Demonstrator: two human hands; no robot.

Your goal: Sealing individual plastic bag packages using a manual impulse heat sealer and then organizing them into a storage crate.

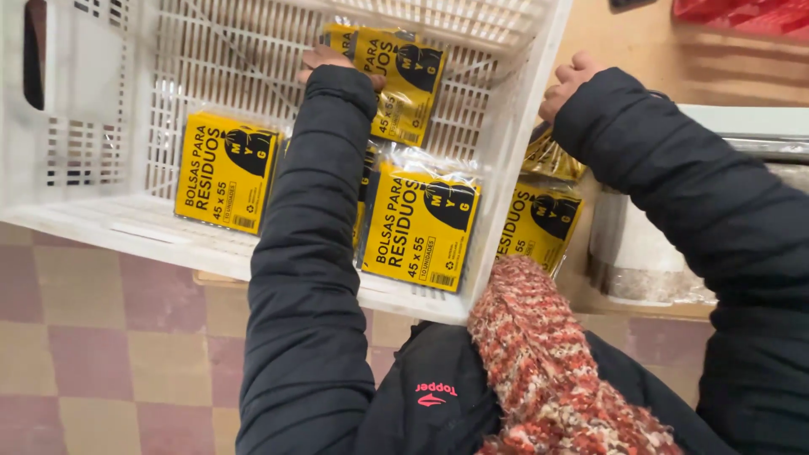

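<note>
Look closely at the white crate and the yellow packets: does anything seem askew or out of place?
In the white crate, the top yellow packet under the left hand lies tilted, while the lower packets sit in a straighter row. More yellow packets sit outside the crate wall, below the right hand.

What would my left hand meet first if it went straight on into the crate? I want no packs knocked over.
The left hand already touches the top yellow pack; beyond it is probably the white crate wall, though depth is unclear.

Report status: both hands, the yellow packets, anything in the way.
Left hand on top yellow packet inside white crate. Right hand outside crate wall, grip unclear. Nothing blocking.
</note>
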